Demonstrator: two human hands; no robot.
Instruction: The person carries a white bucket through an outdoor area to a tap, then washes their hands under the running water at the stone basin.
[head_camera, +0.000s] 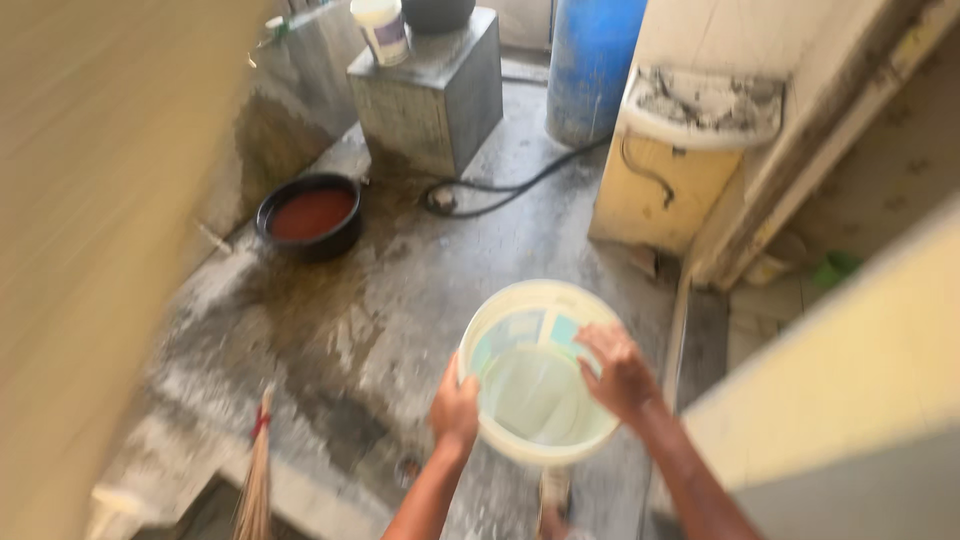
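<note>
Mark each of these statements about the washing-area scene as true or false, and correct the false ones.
1. Both hands grip the round white plastic bucket. True: left hand and right hand are on its rim.
2. The black round basin holds clear water. False: its contents look reddish-brown.
3. A blue barrel stands beside the white wall sink. True.
4. The black hose hangs on the wall. False: it lies on the wet concrete floor.

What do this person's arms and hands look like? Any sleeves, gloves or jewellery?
Both forearms come up from the bottom edge, bare as far as the picture shows: no sleeves in view. The left hand and right hand wear no gloves. No watch, bracelet or ring shows, though the picture is blurred, so something small could be missed.
</note>
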